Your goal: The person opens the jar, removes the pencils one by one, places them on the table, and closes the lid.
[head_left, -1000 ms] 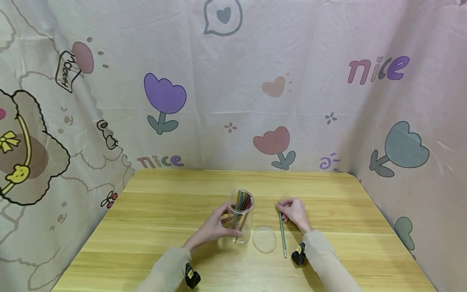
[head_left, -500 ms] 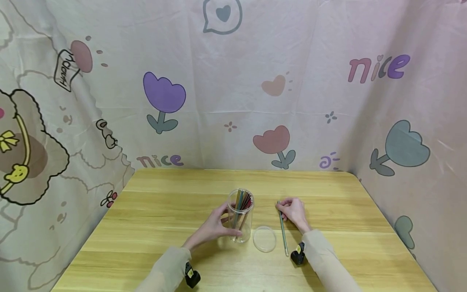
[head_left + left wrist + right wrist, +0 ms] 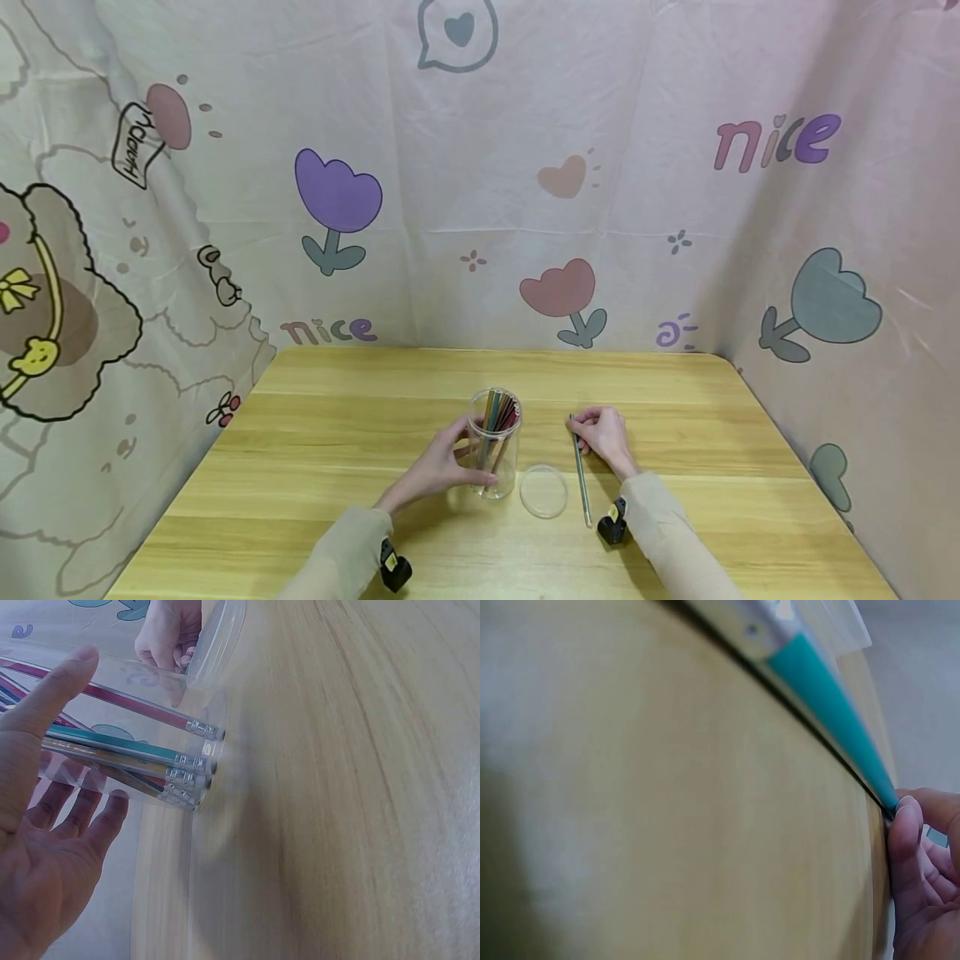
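Observation:
My left hand point(image 3: 442, 467) grips a clear plastic jar point(image 3: 510, 467) from its left side, the thumb across the front. Inside the jar stand several pencils point(image 3: 112, 741) in red, teal and gold, their metal eraser ends at the bottom. On the table to the right, my right hand point(image 3: 606, 435) pinches the far end of a teal pencil point(image 3: 582, 483) between thumb and fingertips. That pencil's metal ferrule end points toward me and looms large in the right wrist view. Between jar and pencil lies a round clear lid point(image 3: 543, 492).
The wooden table point(image 3: 360, 417) runs back to a printed cloth backdrop point(image 3: 465, 167). Another cloth side point(image 3: 810, 400) borders the table on the right. Black wrist cameras point(image 3: 395, 571) sit on both sleeves.
The near end of the teal pencil has shifted slightly to the right. Both hands, the jar and the lid stay nearly in place.

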Demonstrator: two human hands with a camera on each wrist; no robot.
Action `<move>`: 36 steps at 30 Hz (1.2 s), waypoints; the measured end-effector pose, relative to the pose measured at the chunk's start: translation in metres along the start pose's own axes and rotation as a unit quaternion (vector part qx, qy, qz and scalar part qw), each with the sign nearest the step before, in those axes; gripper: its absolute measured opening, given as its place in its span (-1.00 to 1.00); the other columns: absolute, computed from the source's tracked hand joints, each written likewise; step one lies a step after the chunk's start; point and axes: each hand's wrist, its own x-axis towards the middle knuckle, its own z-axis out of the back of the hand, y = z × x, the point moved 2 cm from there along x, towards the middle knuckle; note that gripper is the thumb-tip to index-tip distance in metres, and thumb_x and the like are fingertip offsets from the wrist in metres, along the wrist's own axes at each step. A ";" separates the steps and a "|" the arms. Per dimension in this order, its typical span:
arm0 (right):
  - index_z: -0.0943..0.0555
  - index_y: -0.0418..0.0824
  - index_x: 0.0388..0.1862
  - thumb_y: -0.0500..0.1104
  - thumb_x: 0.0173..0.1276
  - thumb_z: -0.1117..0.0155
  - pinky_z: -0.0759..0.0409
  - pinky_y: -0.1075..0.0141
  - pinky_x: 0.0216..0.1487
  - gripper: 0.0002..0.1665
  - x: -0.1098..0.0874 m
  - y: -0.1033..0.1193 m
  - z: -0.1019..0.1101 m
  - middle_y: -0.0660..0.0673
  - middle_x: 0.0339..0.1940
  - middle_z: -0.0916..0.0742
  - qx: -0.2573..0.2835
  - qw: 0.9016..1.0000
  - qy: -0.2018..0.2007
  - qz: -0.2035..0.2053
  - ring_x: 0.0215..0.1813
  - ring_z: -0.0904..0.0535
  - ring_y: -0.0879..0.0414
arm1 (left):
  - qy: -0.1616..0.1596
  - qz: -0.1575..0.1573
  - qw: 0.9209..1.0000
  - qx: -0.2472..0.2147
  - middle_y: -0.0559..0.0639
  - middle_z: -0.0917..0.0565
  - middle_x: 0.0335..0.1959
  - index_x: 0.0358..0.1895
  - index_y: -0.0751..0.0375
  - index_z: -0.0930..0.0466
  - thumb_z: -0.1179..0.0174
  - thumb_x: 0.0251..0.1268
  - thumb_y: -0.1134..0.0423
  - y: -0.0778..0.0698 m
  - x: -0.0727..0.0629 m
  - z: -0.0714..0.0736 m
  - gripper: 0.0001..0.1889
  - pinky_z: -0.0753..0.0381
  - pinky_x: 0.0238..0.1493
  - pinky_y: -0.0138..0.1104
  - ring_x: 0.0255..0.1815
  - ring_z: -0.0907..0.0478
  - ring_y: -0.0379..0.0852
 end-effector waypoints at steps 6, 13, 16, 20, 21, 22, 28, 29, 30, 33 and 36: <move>-0.68 -0.39 -0.36 -0.24 0.26 -0.44 -0.59 0.43 -0.73 -0.81 -0.001 0.001 0.001 -0.04 -0.70 -0.66 0.014 1.000 0.005 -0.005 -0.76 -0.51 0.24 | 0.000 0.005 1.000 -0.003 0.13 -0.47 0.38 0.44 0.12 -0.30 -0.59 -0.04 0.25 0.000 0.000 0.000 -0.10 -0.51 0.43 0.08 0.41 -0.41 0.22; -0.68 -0.41 -0.31 -0.26 0.26 -0.44 -0.60 0.44 -0.71 -0.81 0.001 -0.001 0.003 -0.05 -0.68 -0.68 0.035 0.999 0.013 -0.010 -0.74 -0.52 0.25 | -0.003 0.008 1.000 0.002 0.10 -0.47 0.38 0.42 0.14 -0.32 -0.58 -0.04 0.28 -0.002 0.000 0.000 -0.12 -0.48 0.46 0.09 0.42 -0.41 0.18; -0.68 -0.42 -0.30 -0.27 0.25 -0.45 -0.60 0.44 -0.70 -0.81 0.002 -0.002 0.003 -0.05 -0.67 -0.69 0.057 0.998 0.018 -0.014 -0.73 -0.53 0.25 | -0.005 0.012 1.000 0.003 0.09 -0.48 0.38 0.41 0.13 -0.33 -0.59 -0.04 0.27 -0.001 0.000 0.000 -0.13 -0.48 0.46 0.11 0.42 -0.40 0.18; -0.68 -0.44 -0.27 -0.28 0.24 -0.46 -0.60 0.45 -0.68 -0.79 0.003 -0.004 0.004 -0.04 -0.64 -0.70 0.081 0.996 0.027 -0.021 -0.71 -0.54 0.24 | -0.004 0.017 1.000 0.002 0.08 -0.48 0.38 0.40 0.12 -0.33 -0.59 -0.04 0.26 0.000 0.000 -0.001 -0.13 -0.47 0.47 0.11 0.43 -0.40 0.16; -0.68 -0.44 -0.25 -0.28 0.25 -0.46 -0.60 0.45 -0.68 -0.78 0.002 -0.005 0.005 -0.04 -0.64 -0.70 0.083 0.996 0.029 -0.022 -0.70 -0.54 0.24 | -0.004 0.018 1.000 0.002 0.08 -0.48 0.38 0.40 0.12 -0.33 -0.59 -0.03 0.26 0.000 0.000 -0.001 -0.13 -0.47 0.46 0.10 0.43 -0.40 0.16; -0.67 -0.45 -0.24 -0.28 0.25 -0.46 -0.60 0.46 -0.67 -0.77 0.002 -0.005 0.005 -0.04 -0.64 -0.70 0.087 0.996 0.030 -0.023 -0.70 -0.54 0.24 | -0.003 0.017 1.000 0.001 0.08 -0.48 0.37 0.40 0.13 -0.33 -0.59 -0.03 0.26 0.000 0.000 -0.001 -0.13 -0.47 0.47 0.10 0.43 -0.40 0.16; -0.65 -0.48 -0.19 -0.29 0.25 -0.45 -0.50 0.48 -0.71 -0.74 0.001 -0.002 0.007 -0.02 -0.62 -0.68 0.114 0.992 0.036 -0.032 -0.69 -0.49 0.25 | -0.004 0.016 1.000 0.003 0.07 -0.48 0.37 0.41 0.11 -0.33 -0.59 -0.04 0.27 -0.001 0.001 -0.001 -0.13 -0.45 0.48 0.11 0.43 -0.40 0.15; -0.65 -0.48 -0.17 -0.29 0.25 -0.45 -0.48 0.49 -0.71 -0.73 0.001 -0.001 0.007 -0.03 -0.62 -0.68 0.119 0.992 0.037 -0.033 -0.69 -0.48 0.25 | -0.006 0.016 1.000 0.005 0.07 -0.49 0.37 0.40 0.11 -0.33 -0.59 -0.04 0.27 -0.001 0.000 -0.001 -0.13 -0.45 0.48 0.11 0.42 -0.40 0.14; -0.65 -0.49 -0.16 -0.30 0.25 -0.44 -0.47 0.49 -0.72 -0.72 0.001 0.000 0.008 -0.03 -0.61 -0.69 0.125 0.991 0.038 -0.033 -0.69 -0.48 0.25 | -0.006 0.016 1.000 0.005 0.07 -0.48 0.37 0.41 0.11 -0.33 -0.58 -0.03 0.28 -0.001 0.000 -0.001 -0.13 -0.45 0.48 0.12 0.43 -0.40 0.15; -0.64 -0.49 -0.13 -0.31 0.27 -0.43 -0.47 0.50 -0.72 -0.72 -0.001 0.003 0.009 -0.06 -0.58 -0.70 0.134 0.989 0.040 -0.036 -0.68 -0.47 0.25 | -0.006 0.017 1.000 0.008 0.07 -0.48 0.38 0.41 0.10 -0.33 -0.58 -0.03 0.28 -0.001 0.000 -0.001 -0.13 -0.44 0.48 0.13 0.43 -0.40 0.16; -0.63 -0.49 -0.11 -0.31 0.28 -0.41 -0.48 0.50 -0.70 -0.72 -0.002 0.007 0.011 -0.10 -0.53 -0.72 0.140 0.989 0.041 -0.036 -0.66 -0.48 0.24 | -0.004 0.018 1.000 0.005 0.08 -0.47 0.38 0.42 0.11 -0.32 -0.58 -0.03 0.28 -0.001 0.000 -0.001 -0.12 -0.46 0.47 0.12 0.43 -0.40 0.17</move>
